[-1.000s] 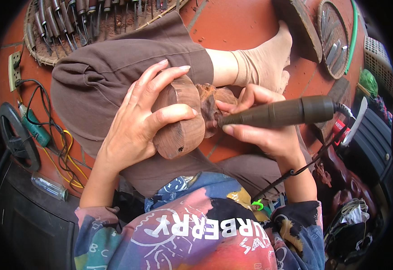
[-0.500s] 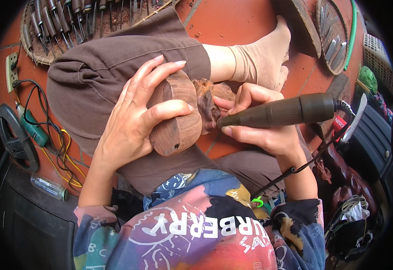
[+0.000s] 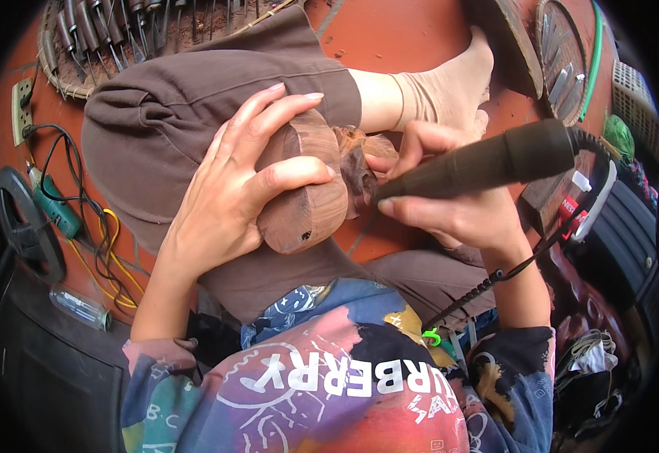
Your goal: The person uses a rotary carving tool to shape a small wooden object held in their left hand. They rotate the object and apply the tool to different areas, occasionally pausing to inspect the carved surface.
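A carved wooden piece (image 3: 311, 215) rests over my lap, with a thick rounded base on the left and a rougher, carved part on the right. My left hand (image 3: 243, 177) wraps round the base, thumb on its near face and fingers over the far side. Closed around the front of a dark rotary carving tool (image 3: 488, 160) is my right hand (image 3: 450, 200). The tool's narrow end points left at the carved part. Its bit is hidden, so I cannot tell whether it touches the wood.
A round basket tray (image 3: 80, 90) of wood-handled chisels lies far left. Another round tray (image 3: 571, 106) with blades sits far right. Cords and a green power tool (image 3: 56, 205) lie at left, near a clear bottle (image 3: 80, 308). The tool's cable (image 3: 529, 264) runs beside my right forearm.
The rotary tool's rear end has swung up and slightly right, and my right hand has turned with it. The left hand and wood have shifted slightly up and right in view.
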A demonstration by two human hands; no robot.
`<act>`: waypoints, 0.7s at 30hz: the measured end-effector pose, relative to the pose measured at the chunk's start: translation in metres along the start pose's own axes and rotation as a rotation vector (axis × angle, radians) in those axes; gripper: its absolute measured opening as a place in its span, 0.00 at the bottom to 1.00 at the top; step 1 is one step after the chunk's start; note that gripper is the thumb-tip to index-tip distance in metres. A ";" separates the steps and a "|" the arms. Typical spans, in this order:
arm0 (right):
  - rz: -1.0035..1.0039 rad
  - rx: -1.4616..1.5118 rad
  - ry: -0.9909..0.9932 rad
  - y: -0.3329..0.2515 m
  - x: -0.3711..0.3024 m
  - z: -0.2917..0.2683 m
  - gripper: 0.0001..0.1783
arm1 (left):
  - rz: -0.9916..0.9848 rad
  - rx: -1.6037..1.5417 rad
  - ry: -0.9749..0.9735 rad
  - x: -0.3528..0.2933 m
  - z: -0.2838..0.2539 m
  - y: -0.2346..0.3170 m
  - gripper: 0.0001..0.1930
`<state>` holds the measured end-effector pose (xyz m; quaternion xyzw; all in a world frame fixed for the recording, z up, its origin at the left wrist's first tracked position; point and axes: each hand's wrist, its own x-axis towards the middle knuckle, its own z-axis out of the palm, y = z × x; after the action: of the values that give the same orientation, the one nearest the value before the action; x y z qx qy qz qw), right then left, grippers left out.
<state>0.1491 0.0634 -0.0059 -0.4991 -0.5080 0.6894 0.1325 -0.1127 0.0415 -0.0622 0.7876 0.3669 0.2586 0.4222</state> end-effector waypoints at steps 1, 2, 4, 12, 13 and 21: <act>0.062 -0.107 0.031 -0.005 0.002 -0.002 0.13 | 0.002 -0.002 0.002 0.000 0.000 0.000 0.29; 0.026 -0.115 0.059 -0.008 0.005 -0.002 0.13 | 0.005 -0.004 0.004 0.001 0.001 0.000 0.29; 0.116 -0.009 0.120 -0.017 0.010 0.005 0.13 | 0.010 -0.001 0.005 0.001 0.000 0.000 0.29; 0.042 -0.343 -0.037 -0.023 0.005 0.001 0.14 | 0.027 0.011 0.011 -0.003 0.001 -0.002 0.31; 0.060 -0.310 -0.036 -0.023 0.003 0.001 0.14 | 0.027 0.009 0.011 -0.003 0.001 -0.002 0.32; 0.009 -0.379 0.023 -0.022 0.005 0.004 0.13 | 0.028 0.008 0.023 -0.003 0.002 0.000 0.33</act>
<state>0.1360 0.0741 0.0093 -0.5255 -0.6250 0.5760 0.0387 -0.1132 0.0389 -0.0636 0.7913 0.3617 0.2718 0.4114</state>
